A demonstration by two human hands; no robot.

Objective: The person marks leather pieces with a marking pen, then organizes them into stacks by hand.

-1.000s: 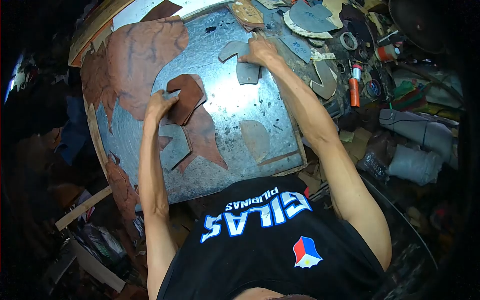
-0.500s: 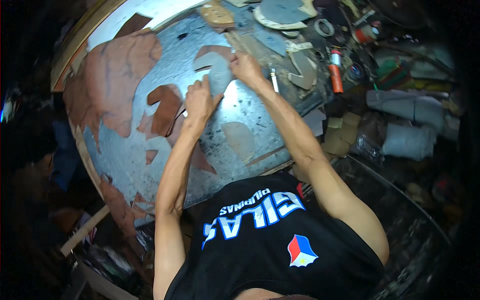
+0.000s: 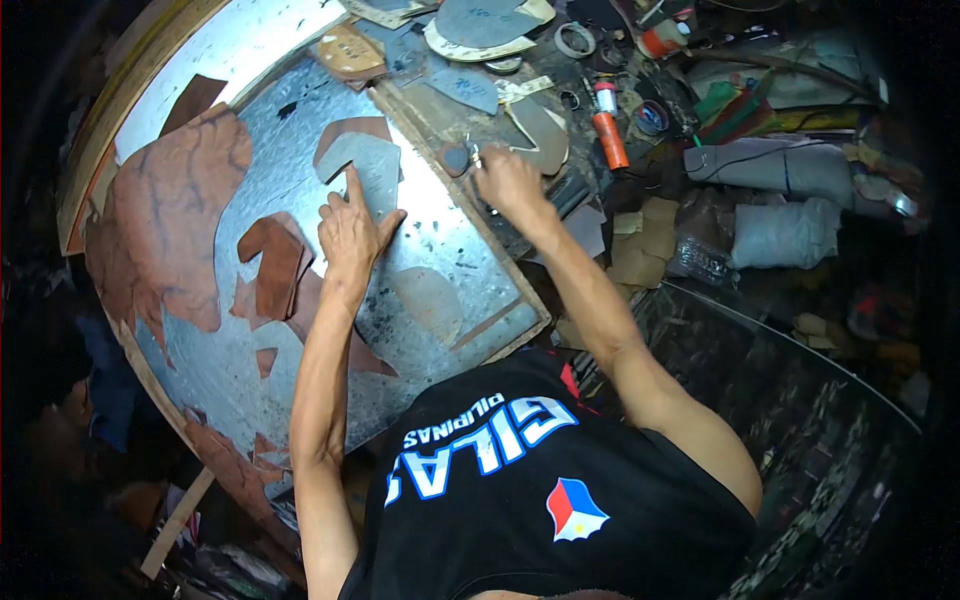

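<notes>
My left hand (image 3: 350,235) lies with fingers spread on a grey curved template (image 3: 372,172), its index finger stretched near the template's notch. Beneath the template a piece of brown leather (image 3: 352,127) shows along the upper edge. Off to the right, beyond the metal sheet's wooden edge, my right hand (image 3: 512,185) has its fingers closed around a slim silver pen (image 3: 474,150). Part of the pen is hidden by the fingers. Several cut brown leather pieces (image 3: 275,270) lie left of my left hand.
A large brown hide (image 3: 180,205) covers the left of the metal sheet (image 3: 420,355). A pale flat piece (image 3: 428,300) lies near my forearms. Grey templates (image 3: 485,20), a tape roll (image 3: 575,40) and an orange tube (image 3: 609,140) crowd the back right.
My right hand has left the template's right edge, moved right and closed on the pen that lay there. My left hand stays on the template, index finger now extended. The view has shifted.
</notes>
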